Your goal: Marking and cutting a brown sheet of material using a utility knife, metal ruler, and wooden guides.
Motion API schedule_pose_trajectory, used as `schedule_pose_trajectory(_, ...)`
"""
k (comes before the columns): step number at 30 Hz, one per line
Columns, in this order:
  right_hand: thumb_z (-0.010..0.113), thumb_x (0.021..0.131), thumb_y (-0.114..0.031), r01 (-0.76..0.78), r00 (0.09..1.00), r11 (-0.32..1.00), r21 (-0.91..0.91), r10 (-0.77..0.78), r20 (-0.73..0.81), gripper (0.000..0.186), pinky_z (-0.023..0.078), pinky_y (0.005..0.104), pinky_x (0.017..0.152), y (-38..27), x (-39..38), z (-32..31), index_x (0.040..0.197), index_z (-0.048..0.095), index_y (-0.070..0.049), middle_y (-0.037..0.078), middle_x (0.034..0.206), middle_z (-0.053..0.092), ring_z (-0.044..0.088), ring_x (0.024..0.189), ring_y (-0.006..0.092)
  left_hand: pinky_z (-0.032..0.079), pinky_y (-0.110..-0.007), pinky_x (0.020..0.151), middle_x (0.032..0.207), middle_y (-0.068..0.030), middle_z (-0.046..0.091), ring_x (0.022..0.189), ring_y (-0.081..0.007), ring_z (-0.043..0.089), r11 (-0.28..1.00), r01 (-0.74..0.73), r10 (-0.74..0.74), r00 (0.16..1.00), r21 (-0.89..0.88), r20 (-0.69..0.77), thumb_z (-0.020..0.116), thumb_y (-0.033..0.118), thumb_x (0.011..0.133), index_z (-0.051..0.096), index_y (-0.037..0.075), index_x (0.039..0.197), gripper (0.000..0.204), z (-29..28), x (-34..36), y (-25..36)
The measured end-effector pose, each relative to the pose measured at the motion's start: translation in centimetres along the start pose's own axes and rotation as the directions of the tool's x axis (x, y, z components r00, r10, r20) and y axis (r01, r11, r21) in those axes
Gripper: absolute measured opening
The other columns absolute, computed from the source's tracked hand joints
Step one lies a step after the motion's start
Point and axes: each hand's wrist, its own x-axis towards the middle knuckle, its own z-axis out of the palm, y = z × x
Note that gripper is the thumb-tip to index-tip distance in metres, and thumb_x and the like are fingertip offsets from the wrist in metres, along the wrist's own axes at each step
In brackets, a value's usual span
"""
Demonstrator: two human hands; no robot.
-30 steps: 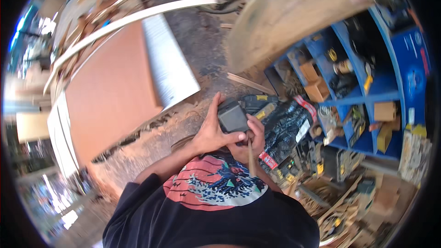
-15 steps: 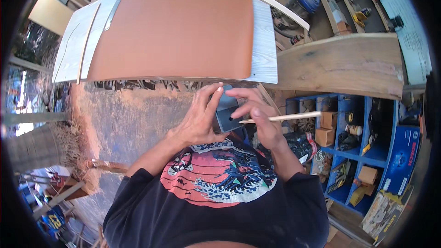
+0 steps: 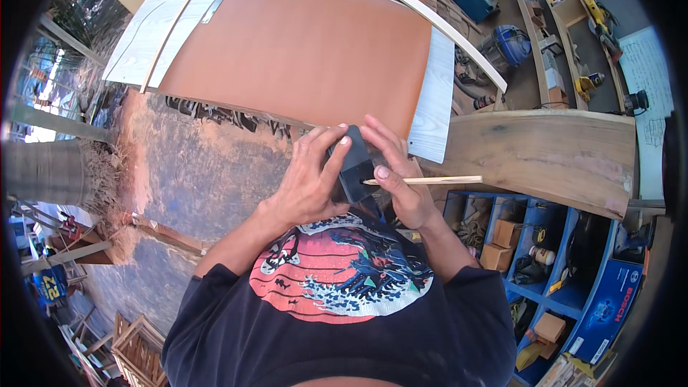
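Observation:
In front of my chest, my left hand [image 3: 307,175] is closed around the left side of a dark, flat, phone-like device [image 3: 356,165]. Its upper half is dull grey and its lower half looks blacker and glossier. My right hand [image 3: 401,183] is at the device's right side, the fingers stretched upward along it and the thumb bent in. A wooden pencil [image 3: 444,180] lies across the right hand under the thumb, its tip over the lower part of the device and its blunt end pointing right. The device's far side is hidden.
Ahead, a brown sheet [image 3: 308,50] covers a white wood-grain board [image 3: 433,93]. Thin strips [image 3: 423,14] lie around it. A wooden slab [image 3: 545,150] is at the right, above blue cubbyholes [image 3: 566,258] of boxes and bottles. Dusty floor [image 3: 215,165] shows at left.
The whole view has swung, so the board sits tilted and further right. My right fingers have straightened upward, and the thumb and pencil have come closer to the device.

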Motion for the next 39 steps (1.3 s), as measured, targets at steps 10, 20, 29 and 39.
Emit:
schedule_pose_trajectory(10,0.043,0.108,-0.051,-0.111,0.99,0.886,-0.45,0.139,0.031,0.091,0.017,0.0574,0.124,5.6,-0.7,3.8,0.16,0.003,0.012,0.039,0.162,0.015,0.017,0.15,0.0546,0.042,-0.061,0.101,0.148,-0.0264,0.041,0.129,-0.048,0.046,1.0,0.021,-0.02,0.997,0.016,-0.072,0.091,0.02,0.052,0.036,0.004,0.153,0.117,0.0,-2.3,-0.3)
schedule_pose_trajectory(20,0.072,0.086,-0.069,-0.249,0.965,0.882,0.4,0.19,0.18,0.122,0.022,0.0468,0.125,6.2,0.8,2.2,0.166,0.008,-0.002,0.027,0.165,0.026,0.027,0.153,0.0397,0.044,-0.048,0.112,0.146,-0.023,0.04,0.135,-0.0379,0.047,0.799,0.423,-0.528,0.834,-0.428,-0.161,0.096,0.028,0.063,0.025,0.0,0.16,0.123,0.9,-5.1,1.7)
schedule_pose_trajectory(29,0.076,0.09,-0.05,-0.367,0.895,0.83,0.42,0.191,0.403,0.083,0.043,0.0359,0.108,8.0,2.3,2.1,0.15,0.051,0.001,0.014,0.131,0.064,0.058,0.124,0.0221,0.048,-0.046,0.104,0.134,-0.0168,0.054,0.124,-0.0373,0.054,0.569,0.63,-0.768,0.637,-0.529,-0.068,0.078,0.035,0.092,0.051,0.0,0.142,0.067,-1.5,-6.4,5.7)
schedule_pose_trajectory(39,0.075,0.094,-0.043,-0.444,0.535,0.896,-0.015,0.279,0.797,0.067,0.048,0.0351,0.103,6.3,5.1,4.1,0.141,0.059,0.003,0.015,0.125,0.069,0.062,0.117,0.0215,0.054,-0.043,0.083,0.094,-0.0114,0.07,0.093,-0.0291,0.07,0.894,0.397,-0.447,0.833,0.208,0.326,0.067,0.017,0.095,0.069,0.006,0.123,0.03,-9.7,-8.0,4.8)
